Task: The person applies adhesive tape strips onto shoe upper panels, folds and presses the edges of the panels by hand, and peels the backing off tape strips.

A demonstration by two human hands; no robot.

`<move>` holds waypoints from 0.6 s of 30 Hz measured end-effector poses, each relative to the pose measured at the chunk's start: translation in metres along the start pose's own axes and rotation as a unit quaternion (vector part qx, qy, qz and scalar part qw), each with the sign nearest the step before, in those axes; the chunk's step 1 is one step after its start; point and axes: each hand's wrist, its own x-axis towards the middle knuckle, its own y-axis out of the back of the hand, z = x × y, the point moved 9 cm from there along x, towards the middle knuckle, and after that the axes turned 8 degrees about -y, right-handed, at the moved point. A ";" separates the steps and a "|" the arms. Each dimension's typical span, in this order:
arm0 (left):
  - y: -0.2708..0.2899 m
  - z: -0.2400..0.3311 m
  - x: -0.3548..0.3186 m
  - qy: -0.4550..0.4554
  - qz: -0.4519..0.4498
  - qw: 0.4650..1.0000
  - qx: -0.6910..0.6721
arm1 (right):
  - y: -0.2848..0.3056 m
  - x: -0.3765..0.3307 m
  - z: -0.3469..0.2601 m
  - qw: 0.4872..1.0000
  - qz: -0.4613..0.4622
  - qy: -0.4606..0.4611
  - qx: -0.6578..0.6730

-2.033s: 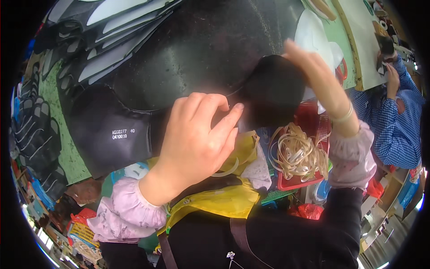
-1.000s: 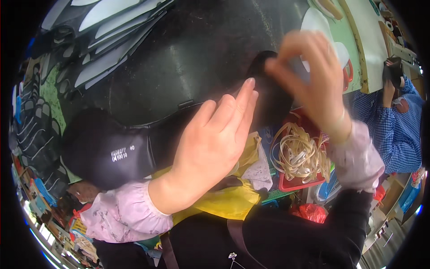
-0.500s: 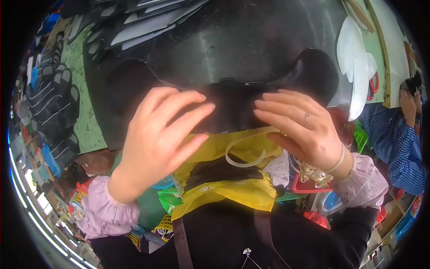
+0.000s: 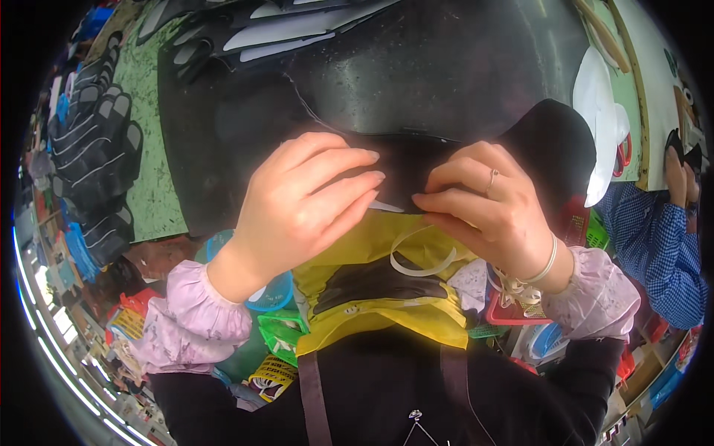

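Observation:
A black curved shoe-upper-like piece (image 4: 550, 141) of smooth sheet material lies on the dark work mat before me, one rounded end showing at right. My left hand (image 4: 312, 197) is over its near edge, fingers stretched and slightly apart. Opposite it, my right hand (image 4: 487, 208) has bent fingers, thumb and forefinger pinched together at the same edge. A narrow off-white strip (image 4: 424, 272) hangs in a loop below the right hand, its upper end reaching the pinch. Between the hands a small white sliver (image 4: 388, 207) shows along the edge. The fingers hide part of the piece.
White cut pieces (image 4: 282, 36) lie at the far side, more (image 4: 595, 111) at right near red-handled scissors (image 4: 623, 154). Black pieces (image 4: 97, 149) are stacked at left. A yellow apron (image 4: 379, 334) covers my lap. Baskets stand below; a person in a blue checked sleeve (image 4: 658, 253) works at right.
The black piece has shifted rightward and slightly nearer. My left hand has moved right, closer to the right hand, whose fingers have curled in from a looser spread.

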 end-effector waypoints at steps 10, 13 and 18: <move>0.009 -0.006 0.002 0.048 0.033 0.998 -0.016 | 0.000 0.010 -0.018 0.998 0.004 0.035 -0.058; 0.008 0.004 0.004 0.001 0.057 0.997 0.049 | -0.003 0.016 -0.023 0.998 0.010 -0.002 -0.054; -0.006 -0.026 -0.004 0.168 0.042 0.978 -0.119 | -0.021 0.028 -0.006 0.997 0.059 -0.040 -0.028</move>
